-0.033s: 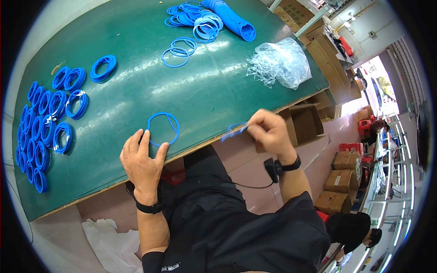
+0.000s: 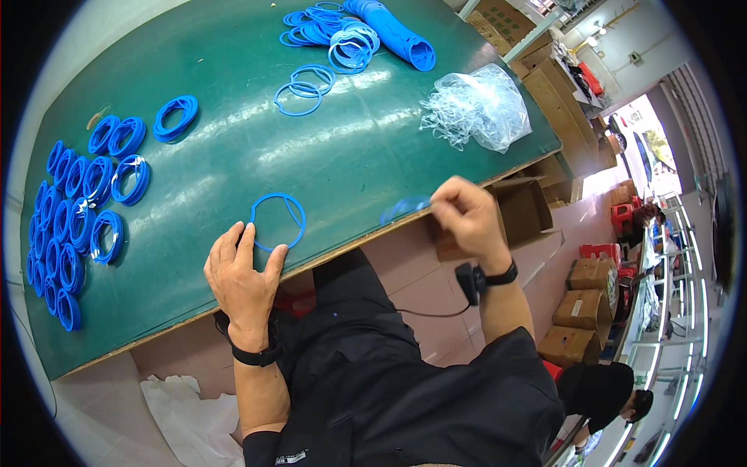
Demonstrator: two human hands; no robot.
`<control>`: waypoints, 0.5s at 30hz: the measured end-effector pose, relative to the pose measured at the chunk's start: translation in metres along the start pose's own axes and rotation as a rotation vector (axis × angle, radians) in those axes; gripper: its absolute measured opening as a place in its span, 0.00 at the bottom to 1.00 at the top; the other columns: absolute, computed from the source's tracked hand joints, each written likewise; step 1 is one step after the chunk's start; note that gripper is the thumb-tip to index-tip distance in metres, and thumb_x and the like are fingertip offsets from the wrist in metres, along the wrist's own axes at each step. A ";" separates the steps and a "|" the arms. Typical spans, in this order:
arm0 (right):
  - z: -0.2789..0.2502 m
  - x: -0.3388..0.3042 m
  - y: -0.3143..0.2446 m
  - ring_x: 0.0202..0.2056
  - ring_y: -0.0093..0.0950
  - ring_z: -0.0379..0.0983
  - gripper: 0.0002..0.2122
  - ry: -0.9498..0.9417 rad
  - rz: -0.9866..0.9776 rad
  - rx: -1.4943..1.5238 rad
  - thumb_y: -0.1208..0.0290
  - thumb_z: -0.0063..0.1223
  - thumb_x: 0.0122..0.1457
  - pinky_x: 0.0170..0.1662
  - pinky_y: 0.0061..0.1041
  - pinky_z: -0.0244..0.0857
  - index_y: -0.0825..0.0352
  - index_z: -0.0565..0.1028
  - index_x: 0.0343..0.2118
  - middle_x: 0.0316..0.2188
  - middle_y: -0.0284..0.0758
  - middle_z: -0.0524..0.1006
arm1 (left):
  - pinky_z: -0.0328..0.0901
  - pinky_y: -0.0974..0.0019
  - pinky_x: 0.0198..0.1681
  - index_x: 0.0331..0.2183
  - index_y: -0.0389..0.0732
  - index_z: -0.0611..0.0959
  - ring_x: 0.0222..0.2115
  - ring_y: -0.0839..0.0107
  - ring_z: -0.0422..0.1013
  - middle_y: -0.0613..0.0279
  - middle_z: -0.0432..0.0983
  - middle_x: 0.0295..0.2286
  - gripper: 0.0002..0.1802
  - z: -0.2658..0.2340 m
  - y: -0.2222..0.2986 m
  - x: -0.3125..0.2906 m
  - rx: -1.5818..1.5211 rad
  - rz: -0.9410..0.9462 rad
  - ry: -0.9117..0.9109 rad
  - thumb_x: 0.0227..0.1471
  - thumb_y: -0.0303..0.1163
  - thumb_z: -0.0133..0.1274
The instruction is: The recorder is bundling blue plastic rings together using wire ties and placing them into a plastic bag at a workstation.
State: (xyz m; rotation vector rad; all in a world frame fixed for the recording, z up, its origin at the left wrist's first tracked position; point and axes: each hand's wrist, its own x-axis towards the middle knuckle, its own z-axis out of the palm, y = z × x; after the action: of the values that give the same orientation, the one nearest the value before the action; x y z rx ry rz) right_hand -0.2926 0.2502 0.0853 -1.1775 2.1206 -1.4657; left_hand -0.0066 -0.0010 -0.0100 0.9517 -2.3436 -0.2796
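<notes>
Blue ring (image 2: 274, 194), one, on green counter (image 2: 218, 171); left hand (image 2: 243, 274) at its near edge, thumb and fingers spread; right hand (image 2: 467, 218), well apart, pinching blue strip (image 2: 405, 208), blurred.

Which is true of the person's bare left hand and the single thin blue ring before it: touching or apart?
Touching. In the head view, the left hand meets the thin blue ring with thumb and forefinger tips.

The person wears a black short-sleeved top (image 2: 405, 397) with small white print (image 2: 292, 458) low on the left, and dark trousers (image 2: 350, 289). Black bands circle the left wrist (image 2: 258, 357) and right wrist (image 2: 500, 276); the right one carries a black boxy module (image 2: 468, 284) near a thin dark cable (image 2: 432, 318). The fingers (image 2: 247, 237) are bare.
</notes>
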 end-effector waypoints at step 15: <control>-0.113 0.137 0.179 0.34 0.33 0.84 0.06 0.555 -0.091 -0.832 0.73 0.67 0.66 0.40 0.30 0.78 0.66 0.87 0.44 0.37 0.38 0.87 | 0.66 0.48 0.66 0.55 0.41 0.92 0.62 0.55 0.75 0.59 0.84 0.58 0.34 -0.001 -0.003 -0.003 -0.021 -0.012 0.000 0.50 0.48 0.79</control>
State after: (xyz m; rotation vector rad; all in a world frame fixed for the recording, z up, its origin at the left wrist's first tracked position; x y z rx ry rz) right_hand -0.5309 0.2417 0.0021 -1.1932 3.2908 -1.0126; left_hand -0.0026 -0.0011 -0.0116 0.9559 -2.3309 -0.3082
